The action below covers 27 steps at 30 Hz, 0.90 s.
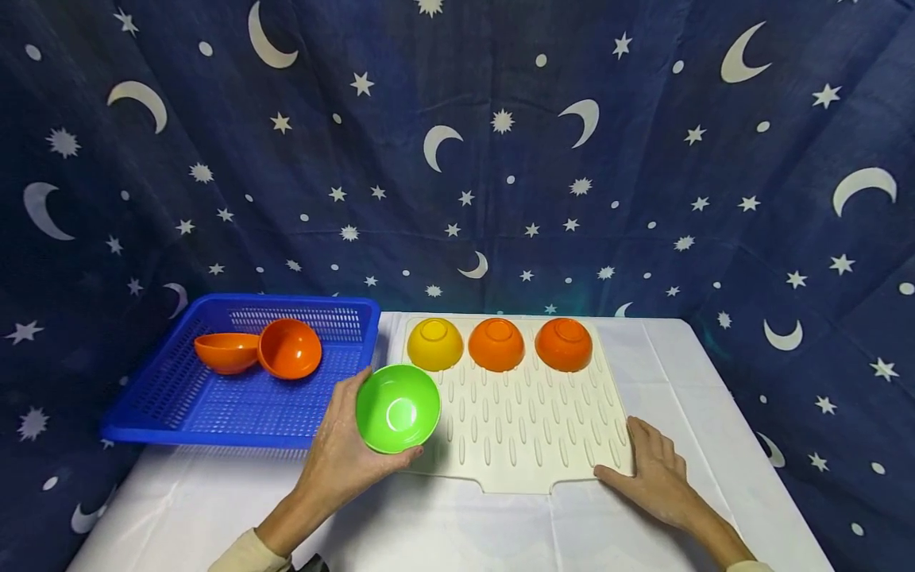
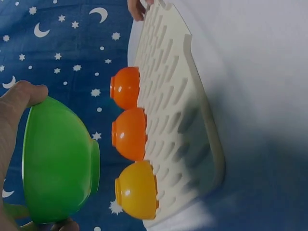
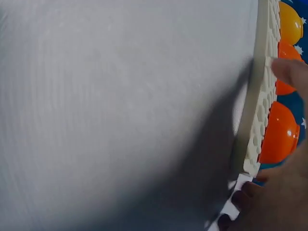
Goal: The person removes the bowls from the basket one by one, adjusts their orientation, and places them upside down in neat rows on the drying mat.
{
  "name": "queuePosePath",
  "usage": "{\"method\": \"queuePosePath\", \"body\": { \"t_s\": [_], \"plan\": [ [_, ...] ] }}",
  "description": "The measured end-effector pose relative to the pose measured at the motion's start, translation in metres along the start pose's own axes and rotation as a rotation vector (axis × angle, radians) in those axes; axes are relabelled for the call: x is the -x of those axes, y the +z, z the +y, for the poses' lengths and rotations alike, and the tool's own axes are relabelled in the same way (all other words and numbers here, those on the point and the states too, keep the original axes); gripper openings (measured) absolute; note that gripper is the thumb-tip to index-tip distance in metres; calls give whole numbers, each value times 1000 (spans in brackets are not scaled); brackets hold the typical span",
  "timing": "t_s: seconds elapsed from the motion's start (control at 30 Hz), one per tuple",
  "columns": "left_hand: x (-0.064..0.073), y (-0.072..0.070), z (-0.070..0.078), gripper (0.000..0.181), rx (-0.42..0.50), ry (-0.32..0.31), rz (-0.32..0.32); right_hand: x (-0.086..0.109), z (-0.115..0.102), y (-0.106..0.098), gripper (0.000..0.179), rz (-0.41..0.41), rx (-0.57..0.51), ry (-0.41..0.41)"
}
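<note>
My left hand (image 1: 341, 454) holds a green bowl (image 1: 398, 408) by its rim, thumb at the near side and fingers at the far side. The bowl is raised over the left part of a cream draining board (image 1: 525, 429), its inside facing the head camera. In the left wrist view the outside and foot of the green bowl (image 2: 60, 161) show. My right hand (image 1: 654, 477) rests at the board's near right corner, thumb on the front edge and fingers along the right side. Upside down at the board's back stand a yellow bowl (image 1: 434, 345) and two orange bowls (image 1: 496, 345).
A blue plastic basket (image 1: 214, 437) stands on the left of the white-covered table (image 1: 457, 528). Inside lie two more orange bowls (image 1: 289, 349), tilted and touching. A dark blue curtain (image 1: 486, 199) with moons and stars hangs behind the table and at both sides.
</note>
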State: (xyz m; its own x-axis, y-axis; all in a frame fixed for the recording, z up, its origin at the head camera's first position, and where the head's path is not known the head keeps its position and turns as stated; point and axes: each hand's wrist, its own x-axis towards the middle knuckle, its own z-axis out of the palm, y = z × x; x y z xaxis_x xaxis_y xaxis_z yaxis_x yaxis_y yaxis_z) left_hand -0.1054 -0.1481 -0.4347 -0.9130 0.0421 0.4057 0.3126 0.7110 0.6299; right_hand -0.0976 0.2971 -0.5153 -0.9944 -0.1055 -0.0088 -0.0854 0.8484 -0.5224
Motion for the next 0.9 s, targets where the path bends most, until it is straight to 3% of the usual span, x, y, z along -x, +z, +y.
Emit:
{"method": "queuePosePath", "body": {
  "t_s": [0.17,0.3,0.43,0.6,0.77,0.9],
  "plan": [
    [6,11,5,129,-15,21,-17,-1,-25,11,89,78,-75,-95],
    [11,21,6,130,-20,16,-42,-4,-55,23,71,62,-171,-180],
    [17,33,5,131,-11,-2,-73,-9,-81,32,60,-51,-299,-192],
    [20,47,1,127,-4,8,-67,-19,-110,38,52,-238,-459,-188],
    [17,59,-3,123,-20,46,-51,-27,-135,43,53,-407,-636,-225],
    [16,66,-6,125,-12,49,-35,-27,-151,47,58,-496,-785,-233]
  ]
}}
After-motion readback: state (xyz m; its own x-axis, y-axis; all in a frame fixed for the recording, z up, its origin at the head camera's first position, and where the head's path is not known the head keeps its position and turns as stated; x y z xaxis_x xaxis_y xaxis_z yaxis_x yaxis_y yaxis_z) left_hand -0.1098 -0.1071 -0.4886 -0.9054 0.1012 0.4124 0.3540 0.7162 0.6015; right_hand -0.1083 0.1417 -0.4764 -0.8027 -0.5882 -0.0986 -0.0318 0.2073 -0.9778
